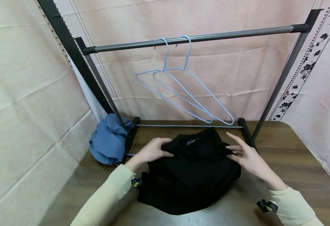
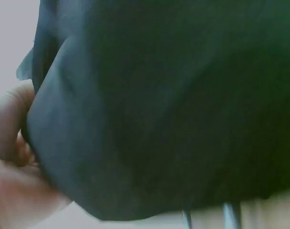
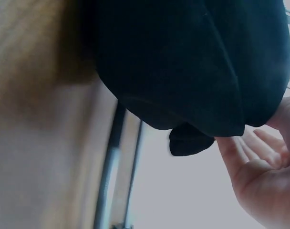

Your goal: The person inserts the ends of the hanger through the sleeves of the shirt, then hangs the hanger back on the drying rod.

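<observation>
A bunched black garment [image 1: 193, 175] with a small neck label is held up over the table between both hands in the head view. My left hand [image 1: 154, 149] grips its upper left edge, thumb in front and fingers largely behind the cloth. On the other side my right hand [image 1: 245, 157] pinches the upper right edge between thumb and fingers, with the index finger stretched out. Dark cloth [image 2: 150, 109] fills most of the left wrist view, beside the left hand [image 2: 16, 152]. In the right wrist view the garment [image 3: 183, 67] hangs beside the right hand [image 3: 264, 167].
Behind the garment stands a clothes rack with a dark rail [image 1: 238, 34]. Two light blue hangers [image 1: 165, 64] hang from it. A crumpled blue cloth [image 1: 108, 141] lies by the rack's left foot on the wooden table [image 1: 289, 150]. Pale fabric [image 1: 35, 94] encloses the sides.
</observation>
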A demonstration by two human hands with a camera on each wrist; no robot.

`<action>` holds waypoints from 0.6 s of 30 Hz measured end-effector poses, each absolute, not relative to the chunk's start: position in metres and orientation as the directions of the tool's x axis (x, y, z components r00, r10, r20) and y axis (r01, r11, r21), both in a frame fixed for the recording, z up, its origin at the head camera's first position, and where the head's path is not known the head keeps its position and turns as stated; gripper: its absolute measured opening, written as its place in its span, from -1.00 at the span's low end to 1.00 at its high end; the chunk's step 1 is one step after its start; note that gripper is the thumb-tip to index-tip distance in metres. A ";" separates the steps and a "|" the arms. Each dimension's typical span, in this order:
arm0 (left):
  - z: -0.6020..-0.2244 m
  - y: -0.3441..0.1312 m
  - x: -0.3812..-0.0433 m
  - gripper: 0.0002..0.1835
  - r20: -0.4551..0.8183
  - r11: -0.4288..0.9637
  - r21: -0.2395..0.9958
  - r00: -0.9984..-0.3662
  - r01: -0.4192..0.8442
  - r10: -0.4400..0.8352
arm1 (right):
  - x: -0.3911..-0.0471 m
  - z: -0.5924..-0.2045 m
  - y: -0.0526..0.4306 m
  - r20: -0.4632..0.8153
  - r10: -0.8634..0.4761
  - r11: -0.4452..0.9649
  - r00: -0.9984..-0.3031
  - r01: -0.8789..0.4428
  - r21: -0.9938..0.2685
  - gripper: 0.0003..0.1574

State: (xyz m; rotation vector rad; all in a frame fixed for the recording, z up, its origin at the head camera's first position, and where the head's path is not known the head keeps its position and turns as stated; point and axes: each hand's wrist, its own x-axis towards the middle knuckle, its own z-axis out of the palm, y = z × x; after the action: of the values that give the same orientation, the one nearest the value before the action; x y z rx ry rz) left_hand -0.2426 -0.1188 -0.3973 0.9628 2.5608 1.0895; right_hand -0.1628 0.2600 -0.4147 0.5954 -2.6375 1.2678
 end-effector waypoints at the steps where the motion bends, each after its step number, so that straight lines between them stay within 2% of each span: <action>1: -0.392 -0.124 -0.244 -0.54 0.086 0.501 0.717 -0.775 0.484 0.626 | -0.163 -0.412 0.261 0.336 -0.281 0.538 -0.899 -0.437 -0.721 0.08; 4: -0.373 -0.140 -0.246 -0.56 0.122 0.465 0.756 -0.797 0.461 0.592 | -0.163 -0.401 0.264 0.398 -0.271 0.482 -0.877 -0.481 -0.732 0.06; 10: -0.346 -0.163 -0.245 -0.62 0.183 0.445 0.772 -0.829 0.454 0.529 | -0.162 -0.385 0.270 0.446 -0.263 0.445 -0.856 -0.518 -0.731 -0.01; 14: -0.349 -0.176 -0.247 -0.60 0.195 0.423 0.783 -0.825 0.457 0.530 | -0.163 -0.394 0.273 0.443 -0.319 0.447 -0.838 -0.545 -0.709 -0.04; 18: -0.365 -0.187 -0.253 -0.58 0.114 0.458 0.777 -0.812 0.432 0.572 | -0.165 -0.410 0.277 0.360 -0.413 0.490 -0.837 -0.537 -0.687 -0.12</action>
State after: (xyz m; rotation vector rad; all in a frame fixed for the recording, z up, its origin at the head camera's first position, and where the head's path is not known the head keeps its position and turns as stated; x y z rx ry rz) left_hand -0.2534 -0.1869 -0.3646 0.8820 2.5399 1.2808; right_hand -0.1648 0.2773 -0.4104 0.8289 -2.5823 1.2702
